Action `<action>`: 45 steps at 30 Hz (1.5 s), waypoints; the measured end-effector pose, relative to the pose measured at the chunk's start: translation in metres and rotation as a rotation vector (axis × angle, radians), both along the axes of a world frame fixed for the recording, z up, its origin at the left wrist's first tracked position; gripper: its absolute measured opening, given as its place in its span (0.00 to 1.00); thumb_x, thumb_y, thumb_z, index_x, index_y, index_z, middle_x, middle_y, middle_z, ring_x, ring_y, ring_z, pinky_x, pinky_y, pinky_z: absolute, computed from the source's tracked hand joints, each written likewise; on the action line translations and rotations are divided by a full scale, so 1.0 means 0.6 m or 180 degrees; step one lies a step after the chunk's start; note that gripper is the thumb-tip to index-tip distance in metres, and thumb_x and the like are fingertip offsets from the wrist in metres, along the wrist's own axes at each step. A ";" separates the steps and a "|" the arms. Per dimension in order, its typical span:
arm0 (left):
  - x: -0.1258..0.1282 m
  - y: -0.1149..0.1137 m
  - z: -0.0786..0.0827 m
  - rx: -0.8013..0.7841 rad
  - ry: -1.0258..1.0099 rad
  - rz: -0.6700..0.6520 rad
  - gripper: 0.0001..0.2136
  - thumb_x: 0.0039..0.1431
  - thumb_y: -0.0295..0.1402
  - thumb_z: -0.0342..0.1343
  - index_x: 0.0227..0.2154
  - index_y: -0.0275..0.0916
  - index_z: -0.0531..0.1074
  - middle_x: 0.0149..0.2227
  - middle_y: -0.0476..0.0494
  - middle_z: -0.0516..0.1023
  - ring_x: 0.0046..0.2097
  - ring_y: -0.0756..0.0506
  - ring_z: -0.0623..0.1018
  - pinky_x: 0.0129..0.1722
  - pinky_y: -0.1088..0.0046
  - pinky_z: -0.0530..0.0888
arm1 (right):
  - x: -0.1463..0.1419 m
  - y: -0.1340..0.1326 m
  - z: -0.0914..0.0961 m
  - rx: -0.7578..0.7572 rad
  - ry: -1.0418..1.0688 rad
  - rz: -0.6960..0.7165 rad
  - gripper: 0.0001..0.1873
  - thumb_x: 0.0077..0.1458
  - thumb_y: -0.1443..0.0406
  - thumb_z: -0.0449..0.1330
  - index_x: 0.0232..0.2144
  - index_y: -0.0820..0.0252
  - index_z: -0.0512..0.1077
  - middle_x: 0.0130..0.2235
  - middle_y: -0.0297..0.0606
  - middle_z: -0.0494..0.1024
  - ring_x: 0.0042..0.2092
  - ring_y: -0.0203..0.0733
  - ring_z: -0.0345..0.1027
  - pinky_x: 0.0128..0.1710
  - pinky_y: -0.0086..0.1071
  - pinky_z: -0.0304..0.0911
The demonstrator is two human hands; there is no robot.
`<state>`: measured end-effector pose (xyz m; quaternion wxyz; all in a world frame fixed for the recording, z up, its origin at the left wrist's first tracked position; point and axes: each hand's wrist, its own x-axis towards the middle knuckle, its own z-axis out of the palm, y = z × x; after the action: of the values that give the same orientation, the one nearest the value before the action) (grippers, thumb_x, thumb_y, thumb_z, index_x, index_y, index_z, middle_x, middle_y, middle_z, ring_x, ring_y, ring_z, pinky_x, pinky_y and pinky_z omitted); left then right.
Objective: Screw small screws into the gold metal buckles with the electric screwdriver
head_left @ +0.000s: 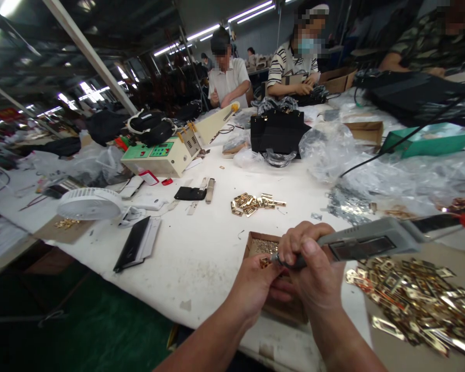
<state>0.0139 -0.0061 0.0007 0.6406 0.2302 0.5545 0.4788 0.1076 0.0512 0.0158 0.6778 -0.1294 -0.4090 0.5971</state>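
Note:
My right hand (316, 263) is wrapped around a grey electric screwdriver (366, 240), which points left. Its tip meets a small gold metal piece (264, 262) pinched in the fingers of my left hand (250, 284). Both hands are over a cardboard box (251, 240) with small metal bits in it, and they hide much of the box. Right of my hands lies a big heap of gold metal plates (411, 299). Beyond the box, a smaller pile of gold plates (251, 204) rests on the white table (194, 243).
Left are a black wallet-like case (134, 243), a white fan (89, 203) and a cream machine (158, 157). A black bag (277, 132), clear plastic and a green tray (430, 140) stand farther back. Several people sit across the table. A black cable (411, 135) crosses at right.

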 end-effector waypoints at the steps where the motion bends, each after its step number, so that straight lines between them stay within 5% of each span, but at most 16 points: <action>1: 0.000 0.000 0.000 -0.0012 -0.0020 0.0012 0.25 0.50 0.52 0.68 0.38 0.33 0.76 0.34 0.36 0.83 0.27 0.45 0.82 0.27 0.73 0.77 | 0.000 0.000 0.000 0.0001 -0.0024 -0.0018 0.11 0.61 0.62 0.63 0.30 0.55 0.66 0.27 0.29 0.66 0.23 0.33 0.60 0.24 0.32 0.60; 9: 0.003 0.001 0.001 0.0003 -0.0155 0.0089 0.22 0.50 0.50 0.70 0.32 0.34 0.76 0.26 0.43 0.79 0.25 0.47 0.79 0.28 0.72 0.77 | -0.001 -0.004 0.000 -0.0004 0.0094 0.0058 0.10 0.61 0.64 0.63 0.29 0.56 0.66 0.28 0.29 0.66 0.24 0.34 0.62 0.24 0.33 0.59; 36: 0.005 0.005 -0.006 0.0094 -0.0234 0.0049 0.20 0.53 0.49 0.68 0.33 0.33 0.78 0.27 0.42 0.79 0.26 0.47 0.78 0.27 0.73 0.77 | -0.001 -0.006 0.003 -0.0037 0.0066 -0.0060 0.10 0.61 0.64 0.63 0.29 0.56 0.66 0.27 0.29 0.65 0.24 0.34 0.60 0.24 0.33 0.58; 45: 0.010 0.006 0.003 0.0003 -0.0279 0.0157 0.21 0.47 0.49 0.71 0.30 0.35 0.75 0.24 0.46 0.76 0.24 0.49 0.76 0.26 0.73 0.77 | -0.003 -0.005 -0.003 -0.0041 -0.0092 -0.0180 0.11 0.61 0.63 0.63 0.29 0.55 0.65 0.27 0.29 0.65 0.23 0.34 0.61 0.24 0.32 0.60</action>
<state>0.0199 -0.0028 0.0027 0.6522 0.1955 0.5311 0.5043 0.1058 0.0484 0.0141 0.6876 -0.1539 -0.4111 0.5784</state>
